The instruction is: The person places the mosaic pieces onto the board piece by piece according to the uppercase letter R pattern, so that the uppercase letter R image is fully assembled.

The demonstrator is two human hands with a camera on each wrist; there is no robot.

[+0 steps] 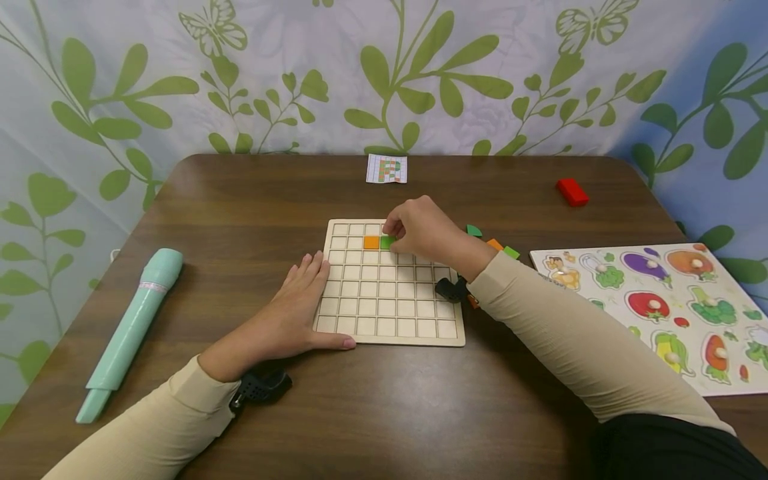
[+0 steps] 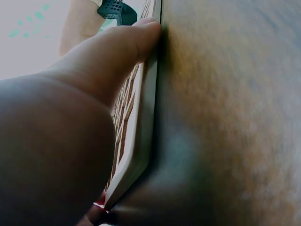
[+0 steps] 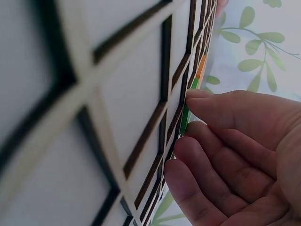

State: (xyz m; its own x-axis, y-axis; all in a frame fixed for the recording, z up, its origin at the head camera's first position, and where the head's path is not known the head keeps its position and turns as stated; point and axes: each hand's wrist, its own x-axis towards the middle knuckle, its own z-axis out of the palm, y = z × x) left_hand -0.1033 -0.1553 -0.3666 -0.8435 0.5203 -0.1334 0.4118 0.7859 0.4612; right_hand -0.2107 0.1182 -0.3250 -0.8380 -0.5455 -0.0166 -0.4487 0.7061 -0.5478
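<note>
A pale wooden grid board (image 1: 391, 328) lies on the brown table. An orange square tile (image 1: 371, 243) sits in a cell of its second row from the back. Just to its right is a green square tile (image 1: 387, 242), which my right hand (image 1: 423, 230) pinches between thumb and index finger at the board's surface. In the right wrist view, the green tile's edge (image 3: 184, 121) shows between those fingertips, with the other fingers curled below. My left hand (image 1: 294, 313) lies along the board's left side, fingers straight, its thumb (image 2: 141, 40) on the front edge.
Loose green and orange pieces (image 1: 510, 253) lie right of the board, partly behind my right arm. A small pattern card (image 1: 378, 169) and red block (image 1: 573, 192) lie farther back. A vegetable puzzle board (image 1: 612, 303) is at right, a mint-green microphone-shaped object (image 1: 132, 333) at left.
</note>
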